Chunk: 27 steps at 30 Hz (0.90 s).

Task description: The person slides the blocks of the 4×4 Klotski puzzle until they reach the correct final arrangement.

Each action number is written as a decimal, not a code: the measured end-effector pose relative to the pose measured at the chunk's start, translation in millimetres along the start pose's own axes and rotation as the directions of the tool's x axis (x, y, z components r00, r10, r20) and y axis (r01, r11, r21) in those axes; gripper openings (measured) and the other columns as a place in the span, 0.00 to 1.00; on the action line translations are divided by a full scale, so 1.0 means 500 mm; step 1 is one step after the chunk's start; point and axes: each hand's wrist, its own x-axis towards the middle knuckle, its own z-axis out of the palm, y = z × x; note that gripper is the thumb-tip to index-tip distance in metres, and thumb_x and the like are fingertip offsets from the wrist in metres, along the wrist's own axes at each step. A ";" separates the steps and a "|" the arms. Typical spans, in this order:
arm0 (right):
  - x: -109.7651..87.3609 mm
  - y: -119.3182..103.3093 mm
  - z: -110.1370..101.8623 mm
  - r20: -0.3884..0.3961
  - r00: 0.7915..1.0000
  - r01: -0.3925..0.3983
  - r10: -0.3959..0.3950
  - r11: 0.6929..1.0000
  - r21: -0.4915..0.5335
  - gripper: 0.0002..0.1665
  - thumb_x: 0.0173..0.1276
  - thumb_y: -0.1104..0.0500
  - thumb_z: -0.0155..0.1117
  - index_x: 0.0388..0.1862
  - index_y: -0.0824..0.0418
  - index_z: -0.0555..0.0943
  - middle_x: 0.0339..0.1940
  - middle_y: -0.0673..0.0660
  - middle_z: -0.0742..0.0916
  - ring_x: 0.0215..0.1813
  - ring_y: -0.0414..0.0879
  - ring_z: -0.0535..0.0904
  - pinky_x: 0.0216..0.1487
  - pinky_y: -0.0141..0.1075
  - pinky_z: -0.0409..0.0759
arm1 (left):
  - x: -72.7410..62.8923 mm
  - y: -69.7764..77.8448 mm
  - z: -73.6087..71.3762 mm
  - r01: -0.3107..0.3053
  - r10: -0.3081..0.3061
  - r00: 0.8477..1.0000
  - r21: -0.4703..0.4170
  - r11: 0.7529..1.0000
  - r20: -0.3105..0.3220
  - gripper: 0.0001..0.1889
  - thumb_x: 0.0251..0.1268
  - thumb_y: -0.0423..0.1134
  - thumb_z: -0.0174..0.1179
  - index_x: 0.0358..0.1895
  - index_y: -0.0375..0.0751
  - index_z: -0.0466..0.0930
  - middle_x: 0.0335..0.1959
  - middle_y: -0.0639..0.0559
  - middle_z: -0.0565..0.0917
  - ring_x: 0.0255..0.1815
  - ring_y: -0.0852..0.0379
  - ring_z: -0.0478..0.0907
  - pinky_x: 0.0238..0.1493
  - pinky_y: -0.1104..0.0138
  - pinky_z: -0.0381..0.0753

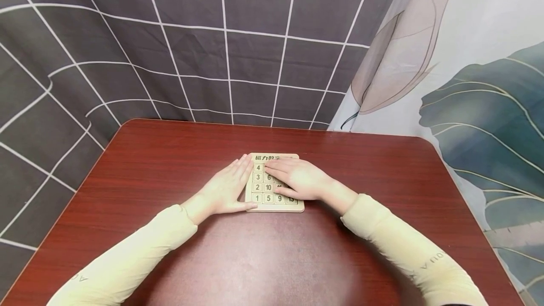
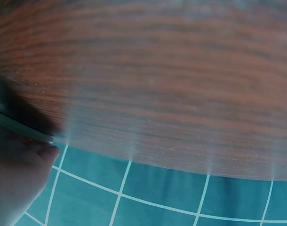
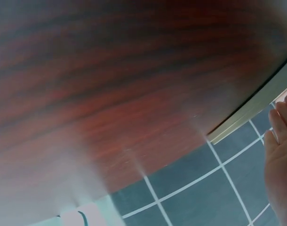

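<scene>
A pale number slide puzzle (image 1: 268, 206) with printed characters along its top lies flat on the table in the head view. My left hand (image 1: 227, 188) rests against its left side, fingers straight along the edge and thumb at the bottom left corner. Across the right part of the board lies my right hand (image 1: 303, 179), its straight fingers pointing left and covering several number tiles. In the right wrist view the board's side (image 3: 251, 101) shows beside the fingers (image 3: 284, 117). The left wrist view catches only part of my left hand (image 2: 21, 174), dark at the lower left.
The reddish-brown wooden table (image 1: 170, 155) has rounded far corners. Behind it hangs a dark curtain (image 1: 255, 55) with a white grid. A pale curtain with leaf shapes (image 1: 488, 117) hangs on the right.
</scene>
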 end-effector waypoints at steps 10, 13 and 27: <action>0.014 -0.005 0.000 0.045 0.999 -0.001 0.001 1.000 0.005 0.39 0.80 0.42 0.60 0.80 0.61 0.71 0.80 0.58 0.78 0.81 0.52 0.73 0.84 0.47 0.69 | -0.001 0.001 0.002 -0.002 0.002 1.000 -0.013 1.000 -0.006 0.59 0.68 0.73 0.57 0.82 0.21 0.54 0.85 0.27 0.54 0.88 0.36 0.53 0.88 0.51 0.58; 0.010 -0.003 -0.004 0.032 0.999 0.003 -0.003 1.000 0.004 0.38 0.79 0.43 0.62 0.79 0.62 0.73 0.79 0.58 0.79 0.80 0.53 0.74 0.84 0.48 0.69 | 0.000 0.001 0.002 -0.004 0.003 1.000 -0.006 1.000 -0.003 0.59 0.69 0.73 0.57 0.82 0.21 0.53 0.85 0.28 0.54 0.88 0.36 0.53 0.88 0.51 0.58; -0.035 0.013 -0.007 0.008 1.000 -0.023 0.023 1.000 -0.016 0.38 0.79 0.42 0.61 0.79 0.61 0.73 0.79 0.57 0.79 0.80 0.52 0.74 0.82 0.49 0.72 | -0.001 0.000 -0.002 -0.003 0.003 1.000 -0.002 1.000 -0.003 0.59 0.69 0.72 0.57 0.82 0.21 0.53 0.86 0.27 0.54 0.88 0.35 0.52 0.88 0.51 0.58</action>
